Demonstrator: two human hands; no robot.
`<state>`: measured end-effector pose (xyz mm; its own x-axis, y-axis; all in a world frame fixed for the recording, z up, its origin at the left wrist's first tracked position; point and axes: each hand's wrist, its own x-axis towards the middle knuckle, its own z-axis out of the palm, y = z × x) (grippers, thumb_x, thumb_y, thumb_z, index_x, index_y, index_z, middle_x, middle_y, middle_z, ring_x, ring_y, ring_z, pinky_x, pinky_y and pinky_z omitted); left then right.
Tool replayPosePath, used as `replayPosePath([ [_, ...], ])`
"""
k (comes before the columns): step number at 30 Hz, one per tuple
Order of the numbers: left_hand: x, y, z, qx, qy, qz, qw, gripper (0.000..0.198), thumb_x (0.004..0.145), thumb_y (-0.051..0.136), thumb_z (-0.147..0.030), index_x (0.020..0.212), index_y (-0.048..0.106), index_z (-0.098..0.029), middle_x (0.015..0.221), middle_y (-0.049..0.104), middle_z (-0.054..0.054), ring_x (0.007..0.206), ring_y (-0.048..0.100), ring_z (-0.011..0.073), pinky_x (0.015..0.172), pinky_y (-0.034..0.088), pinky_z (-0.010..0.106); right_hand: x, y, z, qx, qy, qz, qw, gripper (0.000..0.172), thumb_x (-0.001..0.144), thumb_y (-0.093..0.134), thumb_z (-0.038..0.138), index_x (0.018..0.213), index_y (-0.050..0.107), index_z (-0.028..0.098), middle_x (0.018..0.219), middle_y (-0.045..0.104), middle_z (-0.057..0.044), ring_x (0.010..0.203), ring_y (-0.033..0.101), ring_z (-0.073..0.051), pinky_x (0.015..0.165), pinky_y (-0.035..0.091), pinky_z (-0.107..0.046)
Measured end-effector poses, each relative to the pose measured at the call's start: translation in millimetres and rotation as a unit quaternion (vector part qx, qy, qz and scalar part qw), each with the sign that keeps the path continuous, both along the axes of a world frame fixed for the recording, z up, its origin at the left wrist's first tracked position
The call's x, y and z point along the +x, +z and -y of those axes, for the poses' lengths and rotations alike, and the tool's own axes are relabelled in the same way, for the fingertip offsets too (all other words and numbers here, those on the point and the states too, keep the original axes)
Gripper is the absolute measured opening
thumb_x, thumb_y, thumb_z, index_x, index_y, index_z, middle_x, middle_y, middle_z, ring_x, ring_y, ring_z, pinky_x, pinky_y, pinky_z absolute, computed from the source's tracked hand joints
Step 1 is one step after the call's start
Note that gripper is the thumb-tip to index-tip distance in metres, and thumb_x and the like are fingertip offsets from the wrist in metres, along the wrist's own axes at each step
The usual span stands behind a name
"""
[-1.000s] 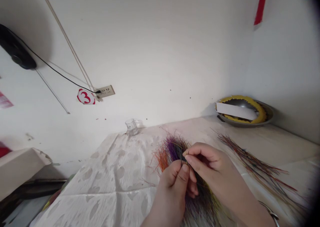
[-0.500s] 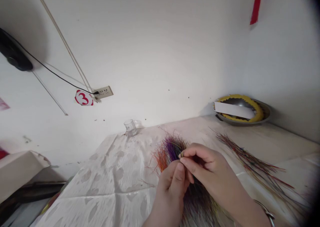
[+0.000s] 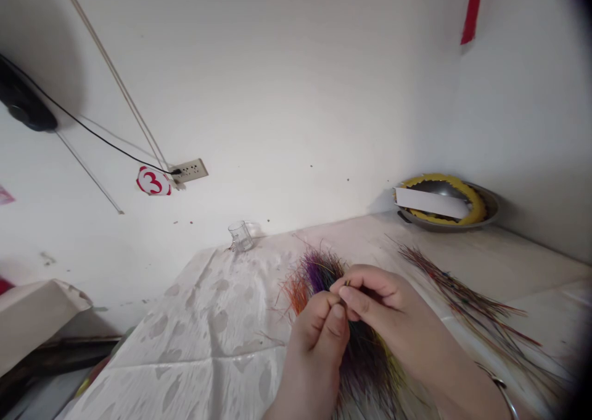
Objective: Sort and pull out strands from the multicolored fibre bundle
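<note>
Between both hands, a bunch of dyed bristles [image 3: 365, 358] in purple, orange and yellow spreads over a patterned white cloth [image 3: 185, 346]. The left hand [image 3: 317, 346] grips the bunch, fingers curled; the right hand [image 3: 388, 309] pinches a thin strand [image 3: 346, 282] between thumb and forefinger. More loose bristles [image 3: 462, 306] lie beyond the right hand on the counter [image 3: 467, 253].

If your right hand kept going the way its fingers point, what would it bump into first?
Most likely the bunch of purple bristles just past the right hand. The left hand is very close, so depth is hard to tell.
</note>
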<state>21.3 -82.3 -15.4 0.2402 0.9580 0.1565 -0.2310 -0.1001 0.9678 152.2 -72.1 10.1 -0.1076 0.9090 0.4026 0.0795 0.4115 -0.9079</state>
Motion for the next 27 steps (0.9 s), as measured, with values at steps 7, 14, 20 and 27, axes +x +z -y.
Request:
replayPosePath([
  [7,0,3.7,0,0.043,-0.011,0.012,0.999,0.027,0.087,0.057,-0.041,0.073,0.063,-0.019,0.077,0.054,0.002,0.077,0.048,0.0164,0.076,0.040,0.029,0,-12.1,-4,-0.056,0.081,-0.126,0.987,0.024,0.091,0.054,0.040,0.083,0.068,0.022,0.063,0.053,0.002,0.060,0.047,-0.013,0.055,0.038,-0.025],
  [14,-1,9.0,0,0.095,-0.026,-0.052,0.994,0.026,0.092,0.051,-0.035,0.085,0.069,-0.019,0.084,0.063,0.006,0.083,0.054,0.0191,0.081,0.041,0.032,0,-12.1,-3,-0.123,0.139,-0.231,0.955,0.039,0.085,0.058,0.054,0.074,0.070,0.018,0.057,0.046,0.003,0.055,0.038,-0.011,0.047,0.029,-0.021],
  [20,0,9.3,2,0.108,-0.018,-0.070,0.992,0.026,0.093,0.048,-0.034,0.090,0.070,-0.019,0.084,0.063,0.006,0.080,0.052,0.0183,0.077,0.041,0.030,-3,-4.9,-1,-0.154,0.121,-0.226,0.954,0.033,0.082,0.061,0.046,0.068,0.067,0.017,0.055,0.043,0.004,0.053,0.036,-0.010,0.046,0.028,-0.020],
  [27,-3,1.2,-1,0.071,-0.034,-0.021,0.997,0.026,0.092,0.051,-0.034,0.091,0.073,-0.020,0.086,0.065,0.006,0.085,0.056,0.0190,0.083,0.042,0.032,-1,-8.7,-1,-0.134,0.133,-0.218,0.958,0.031,0.088,0.054,0.044,0.075,0.069,0.020,0.059,0.045,0.002,0.056,0.039,-0.012,0.047,0.030,-0.023],
])
